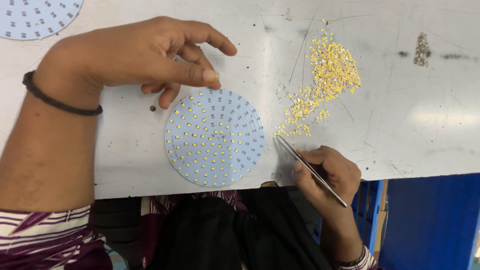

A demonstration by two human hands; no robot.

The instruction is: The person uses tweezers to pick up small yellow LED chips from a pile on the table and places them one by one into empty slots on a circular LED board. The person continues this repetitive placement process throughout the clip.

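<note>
- Table (410, 115): white top, worn, w/ thin scratches & dark smudges; front edge runs across lower part of view.
- Blue panel (430, 225): below table edge, lower right, plain surface.
- Light: even, from above; soft glare patch on top at right.

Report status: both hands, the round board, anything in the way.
Left hand open, fingertips at round pale-blue LED board edge. Right hand grip shut on thin metal tweezers, tips beside loose yellow chip pile. Nothing blocking.
</note>
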